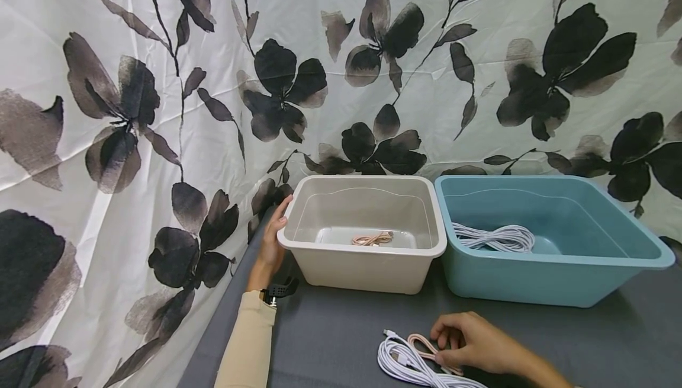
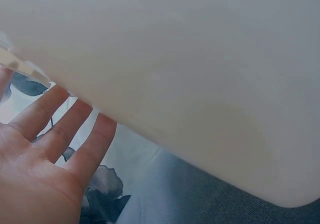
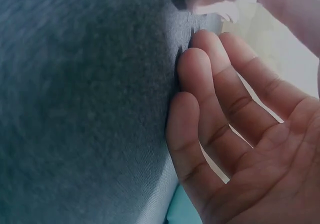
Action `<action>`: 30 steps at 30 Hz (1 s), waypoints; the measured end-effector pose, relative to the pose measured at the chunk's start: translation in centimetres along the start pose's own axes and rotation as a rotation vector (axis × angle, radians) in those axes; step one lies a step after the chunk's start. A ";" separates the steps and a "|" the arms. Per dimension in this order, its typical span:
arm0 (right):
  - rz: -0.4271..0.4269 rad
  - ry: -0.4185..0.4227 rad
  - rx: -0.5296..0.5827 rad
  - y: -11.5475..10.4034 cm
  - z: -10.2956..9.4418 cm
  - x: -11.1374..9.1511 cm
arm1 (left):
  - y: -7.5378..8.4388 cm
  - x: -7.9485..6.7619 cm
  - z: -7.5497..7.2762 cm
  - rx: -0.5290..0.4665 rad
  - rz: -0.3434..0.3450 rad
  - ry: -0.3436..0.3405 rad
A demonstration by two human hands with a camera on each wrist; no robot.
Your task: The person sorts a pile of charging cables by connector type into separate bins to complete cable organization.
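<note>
My left hand [image 1: 273,246] is at the left end of the beige bin [image 1: 362,269]. In the left wrist view its extended fingers [image 2: 95,144] touch the bin's outer wall. Low in the head view, my right hand [image 1: 479,343] pinches a peach-coloured cable [image 1: 421,340] between thumb and forefinger. The other right fingers [image 3: 190,73] rest along the grey cloth, loosely bent. Beside and partly under that cable lies a coiled white cable [image 1: 399,364], its plug end towards the bins. Inside the beige bin is another peach-coloured cable [image 1: 371,239], bundled.
A blue bin [image 1: 533,281] stands right up against the beige one and holds coiled white cable [image 1: 501,239]. Both stand on a grey cloth surface [image 1: 330,329]. Behind and to the left hangs a white curtain [image 1: 213,68] with dark flowers.
</note>
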State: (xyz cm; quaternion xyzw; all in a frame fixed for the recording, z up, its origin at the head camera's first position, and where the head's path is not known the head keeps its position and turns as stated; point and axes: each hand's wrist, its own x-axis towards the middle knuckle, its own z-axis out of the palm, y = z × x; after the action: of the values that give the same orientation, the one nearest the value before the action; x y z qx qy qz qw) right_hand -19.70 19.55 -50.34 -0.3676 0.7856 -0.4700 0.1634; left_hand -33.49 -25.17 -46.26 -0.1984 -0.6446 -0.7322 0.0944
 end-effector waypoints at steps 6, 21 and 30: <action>0.048 -0.005 -0.016 -0.3 0.4 0.3 | 0.1 0.0 0.1 -0.002 0.001 0.010; 0.105 -0.012 -0.065 -0.5 0.4 0.9 | 0.1 0.1 0.0 0.005 0.001 -0.005; 0.049 0.083 -0.184 -0.2 0.1 0.8 | 0.0 0.1 -0.1 0.003 -0.007 0.002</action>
State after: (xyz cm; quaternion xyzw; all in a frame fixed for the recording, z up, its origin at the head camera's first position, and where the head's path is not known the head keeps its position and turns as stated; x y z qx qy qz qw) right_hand -20.10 18.85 -50.12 -0.3418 0.8404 -0.4066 0.1076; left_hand -33.59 -25.23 -46.19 -0.1951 -0.6464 -0.7317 0.0928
